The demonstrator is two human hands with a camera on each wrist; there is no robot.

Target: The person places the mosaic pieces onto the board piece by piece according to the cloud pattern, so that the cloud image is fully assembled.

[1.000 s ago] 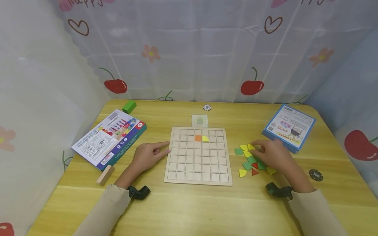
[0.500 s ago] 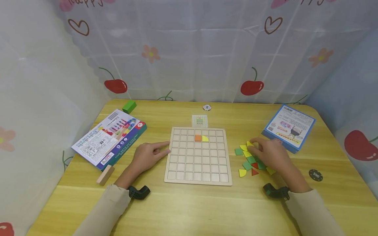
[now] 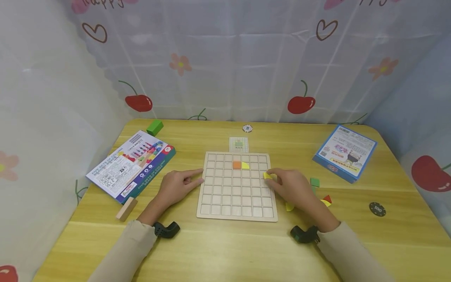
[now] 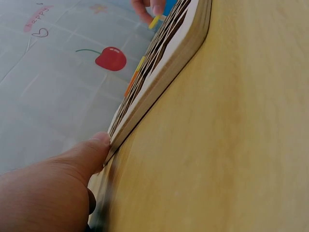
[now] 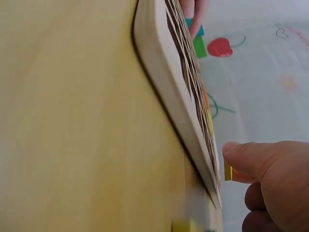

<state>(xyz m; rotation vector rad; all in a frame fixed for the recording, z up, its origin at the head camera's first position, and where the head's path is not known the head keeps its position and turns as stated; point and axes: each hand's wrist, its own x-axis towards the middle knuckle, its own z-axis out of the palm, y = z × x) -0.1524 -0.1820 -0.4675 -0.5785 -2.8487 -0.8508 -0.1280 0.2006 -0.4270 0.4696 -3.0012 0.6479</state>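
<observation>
Head view showing a wooden table (image 3: 225,250) walled in by a white curtain (image 3: 225,58) printed with cherries, hearts and flowers. Lying mid-table: a gridded wooden board (image 3: 236,196) carrying an orange tile (image 3: 237,165) and a yellow tile (image 3: 245,165) in its far rows. Sitting left: a colourful box (image 3: 130,166), a green block (image 3: 154,127), a plain wooden block (image 3: 126,208). Sitting far right: a blue box (image 3: 344,152); nearer, loose coloured pieces (image 3: 318,192) and a dark chip (image 3: 377,208). Left hand (image 3: 176,186) resting relaxed, forefinger touching the board's left edge. Right hand (image 3: 294,188) reaching over the board's right edge, pinching a yellow piece (image 3: 267,176) above the rightmost column.
</observation>
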